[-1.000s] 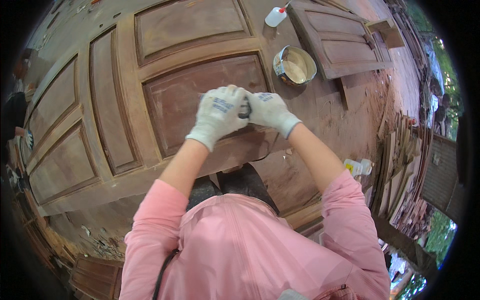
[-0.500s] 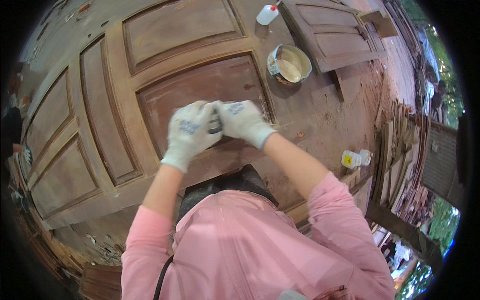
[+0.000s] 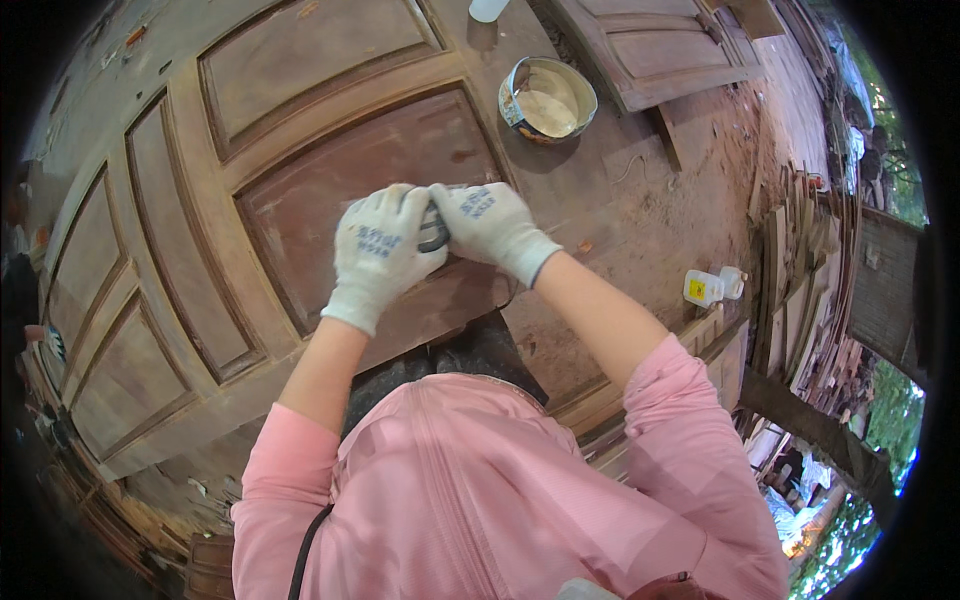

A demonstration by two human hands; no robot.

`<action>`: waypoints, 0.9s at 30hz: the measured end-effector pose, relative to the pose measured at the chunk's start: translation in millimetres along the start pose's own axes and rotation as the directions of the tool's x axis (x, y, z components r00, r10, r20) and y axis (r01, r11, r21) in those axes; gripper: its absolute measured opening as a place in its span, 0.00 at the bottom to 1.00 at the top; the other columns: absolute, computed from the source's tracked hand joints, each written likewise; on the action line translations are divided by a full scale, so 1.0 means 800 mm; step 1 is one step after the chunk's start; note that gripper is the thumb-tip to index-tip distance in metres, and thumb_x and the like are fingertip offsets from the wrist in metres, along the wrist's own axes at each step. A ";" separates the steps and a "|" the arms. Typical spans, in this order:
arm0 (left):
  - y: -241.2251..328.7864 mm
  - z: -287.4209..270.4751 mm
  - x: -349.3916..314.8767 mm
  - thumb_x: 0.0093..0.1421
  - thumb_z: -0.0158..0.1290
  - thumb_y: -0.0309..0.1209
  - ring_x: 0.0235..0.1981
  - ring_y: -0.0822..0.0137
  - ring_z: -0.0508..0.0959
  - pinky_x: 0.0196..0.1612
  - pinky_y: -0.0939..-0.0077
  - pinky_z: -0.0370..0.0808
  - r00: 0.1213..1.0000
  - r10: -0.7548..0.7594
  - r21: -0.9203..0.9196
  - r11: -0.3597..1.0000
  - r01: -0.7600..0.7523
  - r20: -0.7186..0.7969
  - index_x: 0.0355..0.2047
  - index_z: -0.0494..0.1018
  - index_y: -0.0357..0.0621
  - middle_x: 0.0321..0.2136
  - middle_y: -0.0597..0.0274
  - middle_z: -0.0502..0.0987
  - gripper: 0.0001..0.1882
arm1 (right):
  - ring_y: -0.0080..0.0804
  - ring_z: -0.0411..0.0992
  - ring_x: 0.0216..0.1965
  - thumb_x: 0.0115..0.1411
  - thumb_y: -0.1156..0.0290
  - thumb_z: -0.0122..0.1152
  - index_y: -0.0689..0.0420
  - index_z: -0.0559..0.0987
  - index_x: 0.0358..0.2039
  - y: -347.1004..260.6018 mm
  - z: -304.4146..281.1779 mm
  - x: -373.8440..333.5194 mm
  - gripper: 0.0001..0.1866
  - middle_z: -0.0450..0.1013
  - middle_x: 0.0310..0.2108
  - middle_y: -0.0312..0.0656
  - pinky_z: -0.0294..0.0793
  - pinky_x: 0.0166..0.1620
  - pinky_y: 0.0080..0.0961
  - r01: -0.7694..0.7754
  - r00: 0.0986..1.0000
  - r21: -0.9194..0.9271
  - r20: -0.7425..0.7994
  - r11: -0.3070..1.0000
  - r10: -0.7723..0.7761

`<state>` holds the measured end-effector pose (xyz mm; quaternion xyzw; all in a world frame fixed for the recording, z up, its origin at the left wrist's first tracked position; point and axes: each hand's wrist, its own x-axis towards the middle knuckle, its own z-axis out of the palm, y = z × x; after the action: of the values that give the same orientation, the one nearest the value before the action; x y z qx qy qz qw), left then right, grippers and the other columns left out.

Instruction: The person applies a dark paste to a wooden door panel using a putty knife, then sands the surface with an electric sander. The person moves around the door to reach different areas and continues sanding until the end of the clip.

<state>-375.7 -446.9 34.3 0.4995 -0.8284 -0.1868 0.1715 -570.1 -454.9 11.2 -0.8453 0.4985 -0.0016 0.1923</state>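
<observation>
My left hand, in a white work glove with blue print, is closed on a dark rounded hand tool. My right hand, gloved the same way, is closed against the tool's right side. Fingers hide most of the tool, so its exact kind does not show. Both hands are close together over the near right part of a reddish-brown recessed panel in a wooden door that lies flat. A thin dark cord curves below my right wrist.
Right of the door stands a bucket with pale contents. A white bottle is behind it. Another panelled wooden piece lies at the far right. Small plastic bottles sit at right, near stacked wood strips.
The view has shifted, so the door and bucket appear farther left and up. Both hands, still together on the tool, have moved rightward and nearer me over the panel.
</observation>
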 end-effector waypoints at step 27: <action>0.042 0.015 -0.004 0.45 0.73 0.45 0.50 0.53 0.82 0.54 0.56 0.78 0.969 -0.226 0.117 0.965 0.236 -0.099 0.48 0.79 0.50 0.48 0.58 0.81 0.30 | 0.51 0.76 0.58 0.49 0.50 0.82 0.62 0.74 0.63 0.307 -0.091 0.248 0.46 0.79 0.53 0.55 0.74 0.63 0.46 -0.298 0.592 0.426 -0.620 0.854 0.515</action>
<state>-405.4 -428.1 40.0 0.6101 -0.7667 -0.1308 0.1512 -691.3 -750.8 -38.8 -0.6024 0.7086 -0.3551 0.0946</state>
